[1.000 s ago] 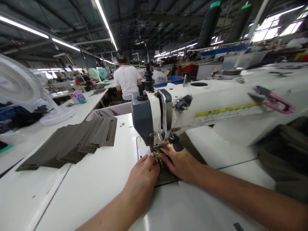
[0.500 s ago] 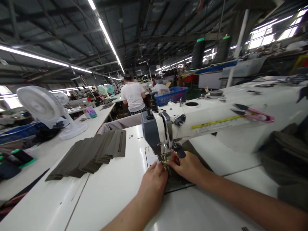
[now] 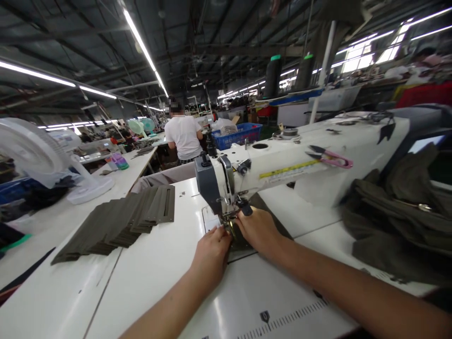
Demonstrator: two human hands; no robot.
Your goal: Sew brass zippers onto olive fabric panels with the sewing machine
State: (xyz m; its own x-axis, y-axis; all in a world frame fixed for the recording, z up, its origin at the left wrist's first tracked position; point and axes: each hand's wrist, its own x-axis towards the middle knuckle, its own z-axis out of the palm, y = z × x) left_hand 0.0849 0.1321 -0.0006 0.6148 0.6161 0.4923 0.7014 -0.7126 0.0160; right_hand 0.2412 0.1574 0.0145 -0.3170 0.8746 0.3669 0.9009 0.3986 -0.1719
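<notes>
Both hands are at the needle area of a white and grey sewing machine (image 3: 208, 183). Beneath them lies a dark olive fabric piece (image 3: 240, 247), spreading out behind my right hand. My left hand (image 3: 213, 252) is on the near left side of the presser foot, fingers closed together at the fabric's edge. To the right of the needle, my right hand (image 3: 261, 230) has its fingers bent in a pinch on the same fabric, the tips partly hidden. A shiny brass-coloured strip (image 3: 231, 228) shows between the hands; its kind is unclear.
A fanned stack of olive fabric pieces (image 3: 116, 221) lies left on the table. Pink-handled thread snips (image 3: 335, 159) rest on the machine arm beside a yellow measuring tape (image 3: 289, 168). Bulky olive cloth (image 3: 395, 221) is at right. A white fan (image 3: 35, 146) and a co-worker (image 3: 183, 136) are beyond.
The view has turned a little to the right, so the scene sits further left. Both hands stay at the needle on the fabric, with little visible movement relative to the machine.
</notes>
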